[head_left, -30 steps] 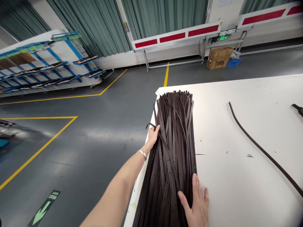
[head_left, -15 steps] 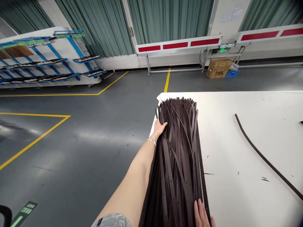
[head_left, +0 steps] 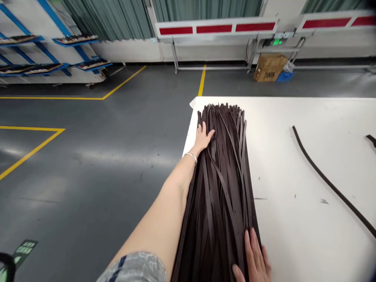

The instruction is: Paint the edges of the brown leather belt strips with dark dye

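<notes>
A long pile of dark brown leather belt strips (head_left: 219, 188) lies on the white table (head_left: 282, 164), with punched holes showing along many strips. My left hand (head_left: 203, 138) rests flat on the pile's far part, fingers apart, with a bracelet at the wrist. Near the pile's right edge, my right hand (head_left: 255, 254) presses flat against the strips, holding none in its fingers. A single curved strip (head_left: 329, 182) lies apart on the table to the right. Another dark strip end (head_left: 371, 140) pokes in at the right border.
The table's far corner borders a grey floor with yellow lines. Beyond stand a blue rack with trays (head_left: 75, 41), a red-and-white barrier (head_left: 216, 29), a cardboard box (head_left: 270, 67) and a blue crate (head_left: 284, 76).
My left hand has slid from the pile's left edge onto its top, and the strip it touched no longer sticks out. My right hand sits lower in view, and the view has tilted.
</notes>
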